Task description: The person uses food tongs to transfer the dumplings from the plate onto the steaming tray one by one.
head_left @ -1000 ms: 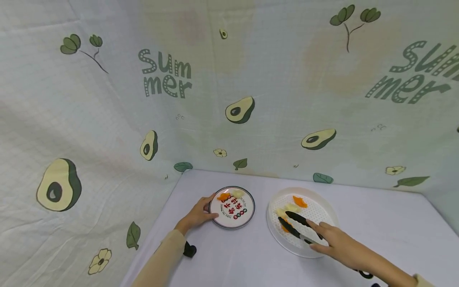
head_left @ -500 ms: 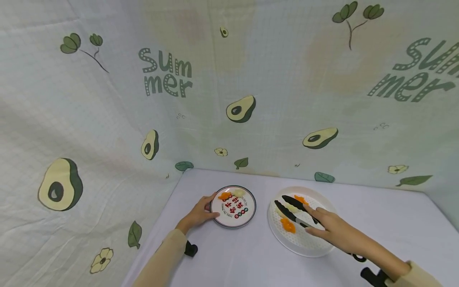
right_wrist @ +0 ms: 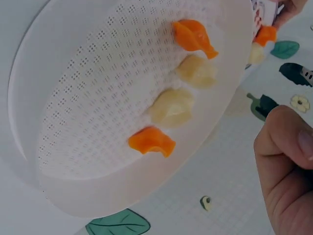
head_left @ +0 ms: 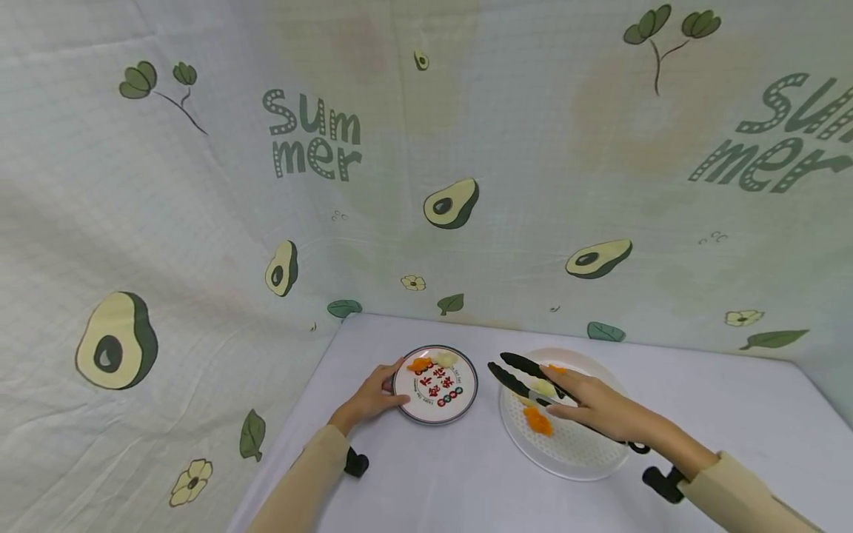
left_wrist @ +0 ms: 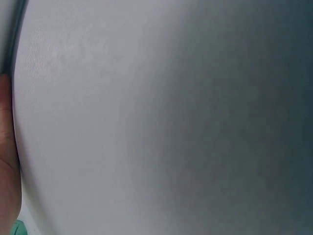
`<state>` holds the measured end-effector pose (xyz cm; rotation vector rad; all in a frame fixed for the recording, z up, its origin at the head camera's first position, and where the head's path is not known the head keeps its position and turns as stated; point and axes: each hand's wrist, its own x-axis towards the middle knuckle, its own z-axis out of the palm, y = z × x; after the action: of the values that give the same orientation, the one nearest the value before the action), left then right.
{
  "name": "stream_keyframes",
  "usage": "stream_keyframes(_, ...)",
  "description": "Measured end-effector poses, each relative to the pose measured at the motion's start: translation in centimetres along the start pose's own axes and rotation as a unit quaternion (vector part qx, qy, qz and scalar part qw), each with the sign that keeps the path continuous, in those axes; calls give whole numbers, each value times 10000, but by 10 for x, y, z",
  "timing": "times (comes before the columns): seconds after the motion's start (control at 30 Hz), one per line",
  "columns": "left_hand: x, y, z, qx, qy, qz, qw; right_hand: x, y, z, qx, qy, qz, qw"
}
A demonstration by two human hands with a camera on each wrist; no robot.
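In the head view my left hand point(head_left: 369, 394) grips the left rim of a small round plate point(head_left: 420, 411) with red lettering. An orange dumpling point(head_left: 419, 364) and a pale dumpling point(head_left: 446, 359) lie at its back. My right hand point(head_left: 603, 406) holds black-tipped tongs point(head_left: 512, 381). Their two tips stand apart with nothing between them, over the left edge of a round white perforated tray point(head_left: 573, 468). Two orange dumplings point(right_wrist: 194, 36) and two pale dumplings point(right_wrist: 172, 107) lie in that tray in the right wrist view. Mostly a blurred pale surface fills the left wrist view, with part of my left hand point(left_wrist: 7, 161) at its edge.
Both dishes stand on a white-covered table point(head_left: 440, 488), the plate left of the tray. A printed cloth point(head_left: 506, 133) with avocados and leaves hangs behind the table and along its left side. Dark straps point(head_left: 663, 485) show at both wrists.
My right hand has moved left and slightly away from me, taking the empty tongs from over the front orange dumpling to the tray's left edge. The left hand stays on the plate.
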<state>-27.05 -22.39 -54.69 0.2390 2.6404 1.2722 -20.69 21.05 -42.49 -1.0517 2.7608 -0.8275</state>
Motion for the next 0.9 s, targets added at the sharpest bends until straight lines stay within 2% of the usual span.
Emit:
stream_keyframes(0.13,0,-2,0,23,5,-15,10000,12,3,2,137,-190,-161,9996)
stream_keyframes(0.37,-1,-2,0,109,45,-64,9999,42,8,4,9,-584,-283,9979)
stream_keyframes(0.7,1,-2,0,130,1,-8,9999,86,12,18,-152,-1096,118,9938)
stream_keyframes(0.9,1,-3,0,131,-27,-22,9999,103,14,27,-98,-1315,287,9908)
